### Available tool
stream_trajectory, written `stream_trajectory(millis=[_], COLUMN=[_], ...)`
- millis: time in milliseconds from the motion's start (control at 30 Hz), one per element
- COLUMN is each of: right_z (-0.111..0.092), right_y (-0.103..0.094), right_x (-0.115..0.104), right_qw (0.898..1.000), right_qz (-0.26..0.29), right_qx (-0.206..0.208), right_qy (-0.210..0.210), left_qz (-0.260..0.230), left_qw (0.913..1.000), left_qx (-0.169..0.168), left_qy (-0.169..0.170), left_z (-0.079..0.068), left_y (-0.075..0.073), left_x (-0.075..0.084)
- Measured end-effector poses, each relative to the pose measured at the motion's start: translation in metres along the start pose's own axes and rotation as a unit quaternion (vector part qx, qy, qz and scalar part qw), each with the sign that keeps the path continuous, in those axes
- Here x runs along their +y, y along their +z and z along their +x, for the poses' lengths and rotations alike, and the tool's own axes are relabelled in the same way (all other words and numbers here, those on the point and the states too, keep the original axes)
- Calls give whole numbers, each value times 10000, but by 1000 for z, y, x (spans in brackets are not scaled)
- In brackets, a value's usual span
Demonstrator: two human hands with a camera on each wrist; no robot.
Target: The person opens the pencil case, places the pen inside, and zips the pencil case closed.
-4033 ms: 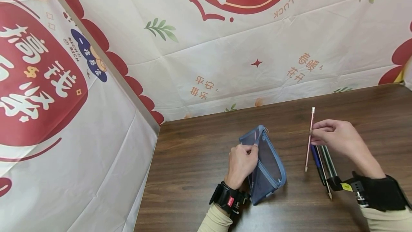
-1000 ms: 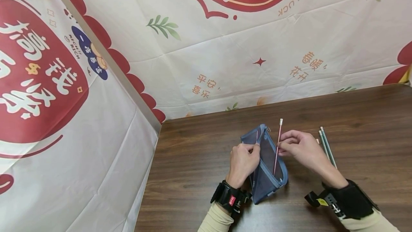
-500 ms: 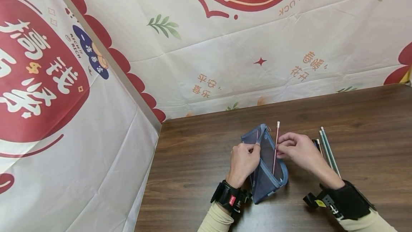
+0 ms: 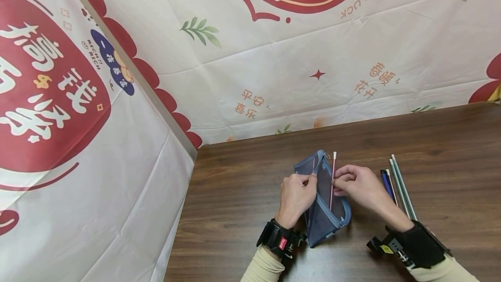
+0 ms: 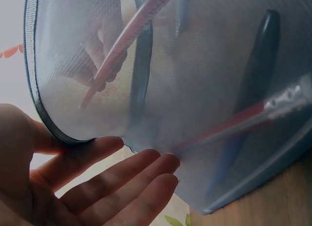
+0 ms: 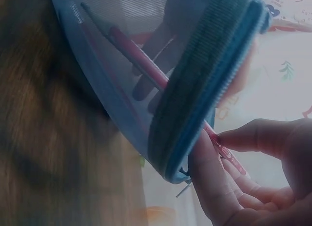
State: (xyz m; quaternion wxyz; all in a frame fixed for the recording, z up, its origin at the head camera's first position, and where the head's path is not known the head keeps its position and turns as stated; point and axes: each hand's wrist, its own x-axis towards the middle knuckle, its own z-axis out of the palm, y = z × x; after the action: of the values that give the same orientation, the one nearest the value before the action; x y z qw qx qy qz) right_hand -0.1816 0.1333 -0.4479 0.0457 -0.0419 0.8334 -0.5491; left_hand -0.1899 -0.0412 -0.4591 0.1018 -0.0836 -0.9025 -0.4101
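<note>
A blue mesh pencil case (image 4: 321, 223) with a zip stands unzipped on the table, its mouth facing up. My left hand (image 4: 294, 197) pinches its edge between thumb and fingers. A pink pencil (image 4: 333, 166) is pinched by the thumb and fingertips of my right hand (image 4: 358, 185), its lower end inside the pouch. Through the mesh in the left wrist view, another red pencil (image 5: 234, 120) and a dark pen (image 5: 261, 60) show inside. In the right wrist view the held pencil passes behind the zipped edge (image 6: 204, 89) and shows through the mesh.
Right of the case lie two green pencils (image 4: 402, 186), a blue pen (image 4: 386, 182) and a pale slim pencil (image 4: 391, 186), partly hidden by the right forearm. The brown wooden table (image 4: 231, 212) meets a printed cloth (image 4: 274, 77) behind and another at the left.
My right hand has carried the pink pencil left from beside the other pens to the case, and lately lowered it further in. The left hand keeps its hold on the case.
</note>
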Motion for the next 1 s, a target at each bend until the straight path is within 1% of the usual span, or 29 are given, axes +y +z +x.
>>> stream_trajectory(millis=[433,767,1000], right_z=[0,0,-1], right_y=[4,7,9], right_x=[1,0,0], right_qw=[9998,9997,9996], right_qz=[-171,-184,-185], right_qx=[32,12,-43], right_qy=[79,171,217], left_qz=[2,-159,-117], left_qw=[10000,9998,9999], left_qx=[46,-95,-97], left_qy=[19,-26,-61], left_z=[0,-1,0], left_y=[0,0,0], left_x=[1,2,2])
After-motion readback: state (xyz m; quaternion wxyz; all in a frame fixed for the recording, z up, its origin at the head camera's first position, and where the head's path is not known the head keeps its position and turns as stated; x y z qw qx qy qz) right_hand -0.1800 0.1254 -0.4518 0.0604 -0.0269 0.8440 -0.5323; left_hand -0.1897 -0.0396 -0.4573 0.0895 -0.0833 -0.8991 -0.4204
